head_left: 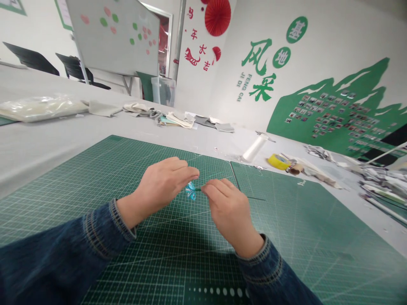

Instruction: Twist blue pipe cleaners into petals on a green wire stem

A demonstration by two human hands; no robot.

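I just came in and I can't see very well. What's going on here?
A person is working with both bare hands over a green cutting mat. The right hand pinches a thin dark stem with a small shiny blue piece at its end, and the left hand is right beside that piece. A white spool and a yellow tape roll sit further along the table.

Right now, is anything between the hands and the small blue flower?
Nothing visible: the small blue flower sits beside the left hand, and the right hand pinches its green stem, above the cutting mat.
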